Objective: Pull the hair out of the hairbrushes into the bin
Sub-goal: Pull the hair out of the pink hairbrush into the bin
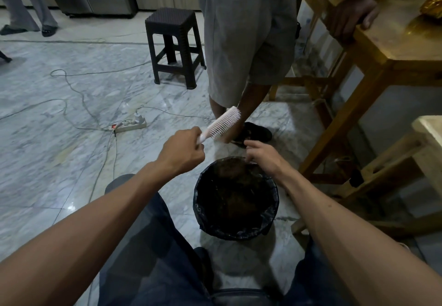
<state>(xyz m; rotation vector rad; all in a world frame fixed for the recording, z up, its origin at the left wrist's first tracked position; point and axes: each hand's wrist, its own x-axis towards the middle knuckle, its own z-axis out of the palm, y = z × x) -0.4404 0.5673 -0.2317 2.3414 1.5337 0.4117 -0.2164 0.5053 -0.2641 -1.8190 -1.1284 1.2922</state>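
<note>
The left hand (183, 149) is closed round the handle of a pink hairbrush (221, 123), a full fist grip with the handle end buried in the palm. The brush's long axis runs up and away to the right from that fist, head raised, pale bristles facing down and toward the right side. It hangs in the air above the floor, just beyond the far rim of the bin (235, 199) rather than squarely over it.

The right hand (262, 156) sits over the bin's far-right rim, fingers bent and drawn together at the tips as if pinching something – whether any hair is actually between them is too fine to tell. It holds no solid object. The bristles look mostly clean from here, though faint strands could be missed.

The relation that matters: the brush head lies up and slightly left of the right hand, near but not touching, and the right hand is by far the nearer one to the bristles. So the likely next move is the right hand rising to the bristle face while the left keeps the handle steady – then back down to the bin, lined in black plastic with a dark mass inside, which lies directly below that hand.

A bystander's legs (239, 66) stand just behind the brush, beside a wooden worktop (382, 42)
</note>
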